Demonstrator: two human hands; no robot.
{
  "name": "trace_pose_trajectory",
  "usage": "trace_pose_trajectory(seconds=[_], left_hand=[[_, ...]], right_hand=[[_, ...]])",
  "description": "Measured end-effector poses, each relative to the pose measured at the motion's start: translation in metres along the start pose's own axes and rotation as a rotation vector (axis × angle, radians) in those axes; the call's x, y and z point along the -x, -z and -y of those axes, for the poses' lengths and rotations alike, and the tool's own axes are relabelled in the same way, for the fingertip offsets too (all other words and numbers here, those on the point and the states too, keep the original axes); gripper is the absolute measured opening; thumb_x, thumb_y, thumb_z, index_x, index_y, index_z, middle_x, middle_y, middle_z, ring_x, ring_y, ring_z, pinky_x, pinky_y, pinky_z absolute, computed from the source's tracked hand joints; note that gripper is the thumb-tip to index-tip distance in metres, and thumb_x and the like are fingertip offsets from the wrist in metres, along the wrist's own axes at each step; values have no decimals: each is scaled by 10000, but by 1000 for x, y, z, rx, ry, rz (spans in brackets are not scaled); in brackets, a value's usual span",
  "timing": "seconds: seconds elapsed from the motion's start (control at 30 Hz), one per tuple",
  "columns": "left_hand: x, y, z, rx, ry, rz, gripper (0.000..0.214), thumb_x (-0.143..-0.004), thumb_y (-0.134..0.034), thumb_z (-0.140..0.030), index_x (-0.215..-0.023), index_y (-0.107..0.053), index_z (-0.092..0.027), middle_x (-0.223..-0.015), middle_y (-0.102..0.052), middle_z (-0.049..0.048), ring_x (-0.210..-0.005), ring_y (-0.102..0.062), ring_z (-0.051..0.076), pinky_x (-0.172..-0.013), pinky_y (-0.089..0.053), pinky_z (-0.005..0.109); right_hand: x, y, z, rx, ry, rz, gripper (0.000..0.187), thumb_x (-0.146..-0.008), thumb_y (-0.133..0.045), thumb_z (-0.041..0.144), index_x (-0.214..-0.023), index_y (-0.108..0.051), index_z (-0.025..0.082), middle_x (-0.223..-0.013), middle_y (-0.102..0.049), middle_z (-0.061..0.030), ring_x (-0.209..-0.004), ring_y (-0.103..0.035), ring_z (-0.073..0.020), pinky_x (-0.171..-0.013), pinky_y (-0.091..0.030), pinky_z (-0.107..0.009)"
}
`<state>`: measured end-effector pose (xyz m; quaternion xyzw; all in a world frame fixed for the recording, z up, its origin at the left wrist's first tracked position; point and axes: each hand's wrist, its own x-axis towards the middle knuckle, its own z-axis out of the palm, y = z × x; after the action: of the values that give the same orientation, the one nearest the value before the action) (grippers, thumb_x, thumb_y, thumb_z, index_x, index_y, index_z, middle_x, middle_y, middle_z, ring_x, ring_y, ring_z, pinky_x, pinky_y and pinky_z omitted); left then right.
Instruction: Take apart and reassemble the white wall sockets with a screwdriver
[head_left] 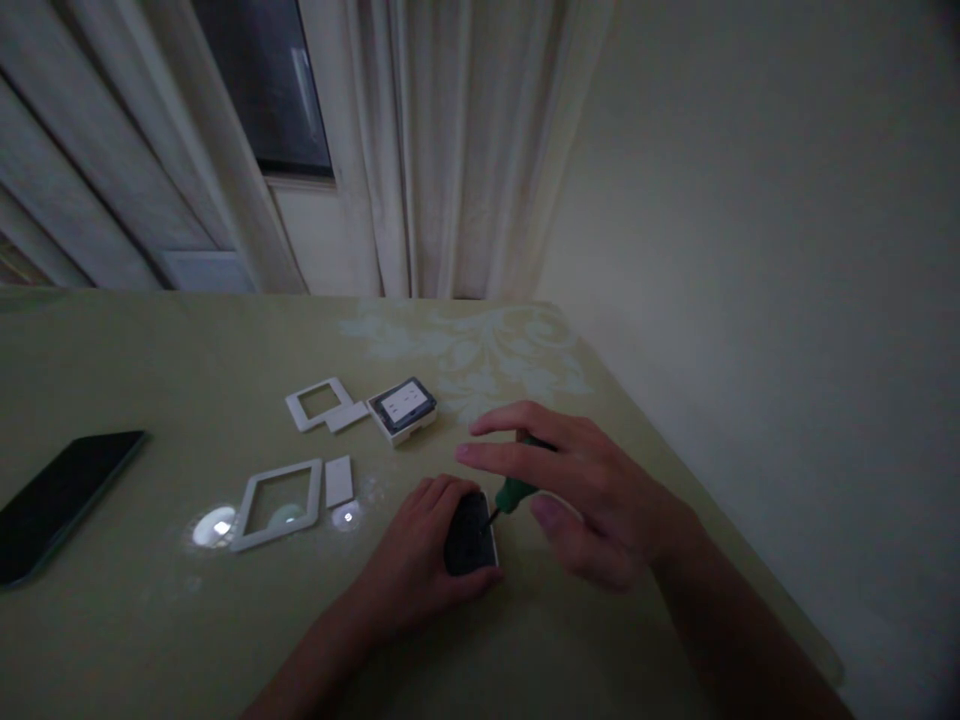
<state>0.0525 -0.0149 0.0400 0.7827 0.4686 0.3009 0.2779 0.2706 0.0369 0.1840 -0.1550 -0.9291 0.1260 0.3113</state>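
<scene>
My left hand (pixel 420 560) is closed around a dark switch module (pixel 470 533), holding it on edge on the table. My right hand (pixel 577 490) grips a green-handled screwdriver (pixel 516 492), its index and middle fingers stretched out leftward; the tip points into the module's side. A second switch module (pixel 405 407) with a dark face and white body lies further back. Two white square frames (pixel 279 503) (pixel 319 402) and two small white cover plates (pixel 339 480) (pixel 347 416) lie flat to the left.
A dark phone (pixel 56 500) lies at the table's left edge. The glossy green table (pixel 187 620) has a pale floral pattern at the back right. Curtains and a dark window stand behind; a plain wall runs along the right.
</scene>
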Motion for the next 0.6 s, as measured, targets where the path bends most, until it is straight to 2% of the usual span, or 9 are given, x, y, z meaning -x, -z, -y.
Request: trace_pose_trajectory(seconds=[0.07,0.2,0.27,0.33,0.37,0.47,0.5,0.53,0.6], left_hand=[[0,0,1,-3,-3,-6,587,-791,-880,-391,-1295,-601,-280,-1288,-696,90,-1180,-636,360,-1017,-553,541],[1,0,2,0,-18,1,618,-819,-858,-397,-1362,-575,-309,-1321,-689,84,-1203,-637,368,-1018,-558,546],[1,-1,2,4,-24,-9,625,-822,-849,-384,-1375,-566,-311,-1338,-685,89,-1217,-635,375,-1031,-553,557],[1,-1,2,4,-28,-16,614,-814,-855,-375,-1356,-576,-301,-1339,-686,97,-1218,-636,380,-1043,-548,568],[1,-1,2,4,-26,-11,600,-818,-853,-366,-1349,-582,-296,-1340,-686,98,-1219,-636,379,-1047,-547,567],[0,-1,2,7,-21,3,602,-817,-865,-376,-1345,-592,-290,-1325,-694,98,-1209,-642,373,-1037,-557,562],[0,-1,2,7,-19,1,602,-817,-867,-389,-1343,-593,-288,-1324,-696,101,-1208,-645,373,-1036,-560,564],[0,-1,2,4,-17,-3,605,-813,-869,-401,-1339,-593,-285,-1326,-696,106,-1210,-647,376,-1037,-560,570],[0,-1,2,-9,-15,-8,619,-795,-880,-408,-1329,-595,-277,-1343,-694,114,-1224,-647,386,-1052,-554,584]], right_hand=[[0,1,0,-91,22,15,419,-1090,-423,254,-1478,-570,194,-1275,-745,-113,-1141,-733,-242,-968,-600,-394],[0,0,-4,103,112,-59,318,-1044,-679,360,-1313,-670,190,-891,-755,-49,-800,-713,-220,-762,-584,-356],[-1,-3,-6,115,139,-63,364,-1067,-617,413,-1333,-671,170,-1021,-779,-102,-910,-735,-252,-818,-592,-387],[-2,-6,-7,-11,120,-32,404,-1115,-466,333,-1454,-602,161,-1241,-764,-136,-1095,-738,-251,-923,-592,-385],[-2,-9,-8,-50,104,-37,409,-1123,-440,286,-1489,-577,163,-1246,-765,-126,-1091,-743,-228,-922,-592,-357],[-1,-15,-11,87,101,-157,337,-1088,-631,328,-1388,-665,178,-898,-768,-35,-775,-729,-173,-750,-577,-287],[-1,-17,-11,127,114,-183,357,-1067,-675,389,-1351,-689,173,-873,-760,-33,-750,-718,-176,-738,-575,-293],[-1,-18,-12,117,128,-175,398,-1076,-643,441,-1358,-687,163,-944,-779,-62,-810,-736,-195,-776,-588,-315],[-1,-19,-13,-40,125,-90,470,-1143,-443,416,-1494,-589,139,-1250,-768,-144,-1064,-750,-234,-923,-603,-370]])
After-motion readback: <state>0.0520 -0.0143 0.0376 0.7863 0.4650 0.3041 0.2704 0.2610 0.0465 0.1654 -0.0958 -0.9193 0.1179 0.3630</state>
